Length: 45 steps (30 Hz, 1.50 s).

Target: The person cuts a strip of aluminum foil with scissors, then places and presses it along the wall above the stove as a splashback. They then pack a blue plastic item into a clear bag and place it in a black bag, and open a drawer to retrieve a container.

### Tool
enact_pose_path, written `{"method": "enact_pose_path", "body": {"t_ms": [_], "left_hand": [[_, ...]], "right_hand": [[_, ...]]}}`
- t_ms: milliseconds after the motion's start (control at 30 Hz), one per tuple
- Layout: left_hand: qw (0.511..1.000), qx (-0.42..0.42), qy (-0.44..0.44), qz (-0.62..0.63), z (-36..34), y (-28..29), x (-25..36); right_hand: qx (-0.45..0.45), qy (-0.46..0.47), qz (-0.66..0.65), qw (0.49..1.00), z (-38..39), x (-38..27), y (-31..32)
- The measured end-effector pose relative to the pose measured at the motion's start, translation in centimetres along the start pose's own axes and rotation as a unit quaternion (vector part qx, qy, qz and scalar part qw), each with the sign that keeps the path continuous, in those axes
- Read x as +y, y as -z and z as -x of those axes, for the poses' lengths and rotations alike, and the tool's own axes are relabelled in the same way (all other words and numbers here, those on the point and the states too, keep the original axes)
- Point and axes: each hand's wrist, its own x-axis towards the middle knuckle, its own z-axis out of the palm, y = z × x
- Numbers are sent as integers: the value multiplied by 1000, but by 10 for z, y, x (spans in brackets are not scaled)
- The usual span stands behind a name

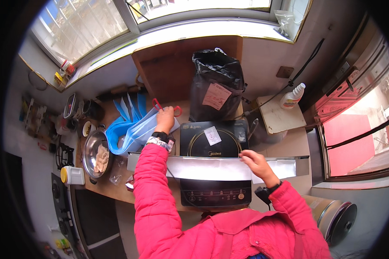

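Note:
My left hand [164, 118] grips red-handled scissors [177, 111] beside a fanned stack of blue and white sheets [127, 134]. A long narrow white-lined strip or open box [194, 167] lies across the black induction cooker [214, 192], over which a small white label shows. My right hand [257, 166] has its fingers closed at that strip's upper edge, toward its right part. A black plastic bag [216, 73] with a pinkish paper label stands behind the cooker, in front of a brown board [160, 73].
A steel bowl [89, 162] with pale food and a yellow-lidded jug [73, 175] sit left. A spray bottle [291, 99] stands on a pale board [276, 116] at right, near a hanging cable. Windows line the back and right. A large cylindrical drum [324, 216] is low at right.

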Motion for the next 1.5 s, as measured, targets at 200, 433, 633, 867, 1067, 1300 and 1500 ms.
{"method": "enact_pose_path", "body": {"t_ms": [200, 433, 633, 867, 1067, 1300, 1500], "left_hand": [[881, 77, -55, 464, 38, 109, 30], [446, -220, -103, 861, 132, 150, 155], [379, -377, -48, 844, 170, 133, 220], [453, -425, -160, 768, 175, 135, 274], [461, -483, -214, 713, 171, 148, 286], [482, -505, -234, 676, 182, 166, 295], [508, -382, -227, 738, 188, 187, 282]], "right_hand": [[-44, 36, -50, 997, -38, -20, -28], [-39, -40, -303, 951, -5, -16, -8], [101, -134, -371, 913, 66, 9, 37], [158, -100, -261, 947, 120, 13, 73], [119, -82, -181, 973, 141, 4, 96], [63, -99, -119, 986, 148, -16, 117], [47, -81, -84, 992, 150, -36, 122]]}}
